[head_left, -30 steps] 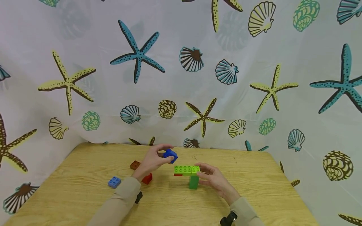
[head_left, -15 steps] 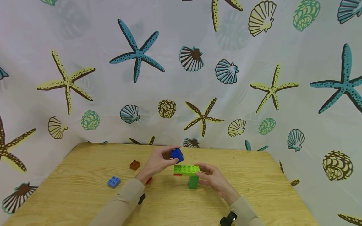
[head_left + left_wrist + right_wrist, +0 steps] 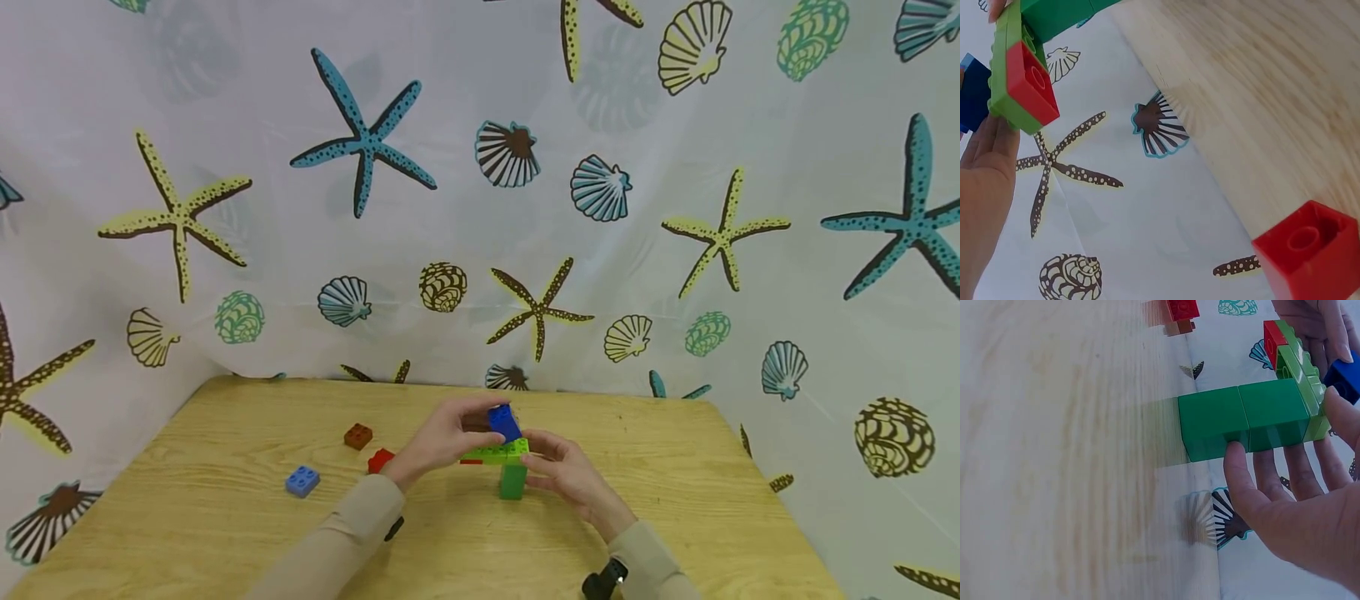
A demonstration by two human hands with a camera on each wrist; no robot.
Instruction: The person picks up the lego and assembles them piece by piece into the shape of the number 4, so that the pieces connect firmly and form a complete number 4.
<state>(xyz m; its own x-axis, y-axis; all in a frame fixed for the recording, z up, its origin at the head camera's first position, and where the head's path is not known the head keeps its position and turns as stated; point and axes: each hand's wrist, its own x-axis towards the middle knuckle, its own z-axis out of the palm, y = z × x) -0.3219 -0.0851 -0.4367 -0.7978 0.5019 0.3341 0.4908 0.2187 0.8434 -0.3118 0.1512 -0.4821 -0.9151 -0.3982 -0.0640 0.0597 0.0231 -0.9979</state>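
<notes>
My left hand (image 3: 442,435) pinches a dark blue toy building brick (image 3: 504,423), tilted, just over the right end of a lime-green row of bricks (image 3: 517,448). Whether the blue brick touches the studs I cannot tell. Two stacked green bricks (image 3: 1244,420) hold up the lime row at its right end. A red brick (image 3: 1274,344) is fixed beneath the row's left end, free of the table. My right hand (image 3: 572,477) holds this structure from the right, with the thumb at the lime bricks and fingers along the green ones.
Left of the structure on the wooden table (image 3: 645,500) lie a red brick (image 3: 380,460), an orange-brown brick (image 3: 358,437) and a light blue brick (image 3: 302,481). A white cloth (image 3: 420,225) printed with starfish and shells hangs behind the table and along its sides.
My left hand has carried the blue brick rightward, from left of the structure to over the lime row's right end. My right hand stays in place on the structure.
</notes>
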